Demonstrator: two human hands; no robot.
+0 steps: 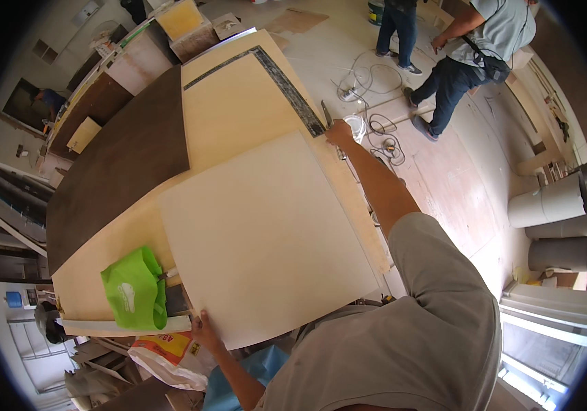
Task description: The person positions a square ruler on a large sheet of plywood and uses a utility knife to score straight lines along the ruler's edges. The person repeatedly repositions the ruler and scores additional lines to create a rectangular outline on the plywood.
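A large pale rectangular sheet point(273, 233) lies over the near part of the light wooden work table point(239, 96). My left hand point(204, 331) is closed at the sheet's near left edge, its fingers partly hidden. At the table's right edge, my right hand point(339, 134) is closed around a slim tool with a dark pointed blade point(326, 111); its exact kind is unclear. Beside that hand stands a white round container point(355, 127). A black mottled L-shaped strip point(283, 85) ends close to the blade. Left of the sheet sits a bright green bag point(134, 288).
A dark brown sheet point(126, 164) covers the table's left side. Two people point(465, 61) stand beyond the right edge, near cables point(382, 130) on the floor. Large rolls point(547, 200) lie at the right. A white printed sack point(177, 359) is below the near edge.
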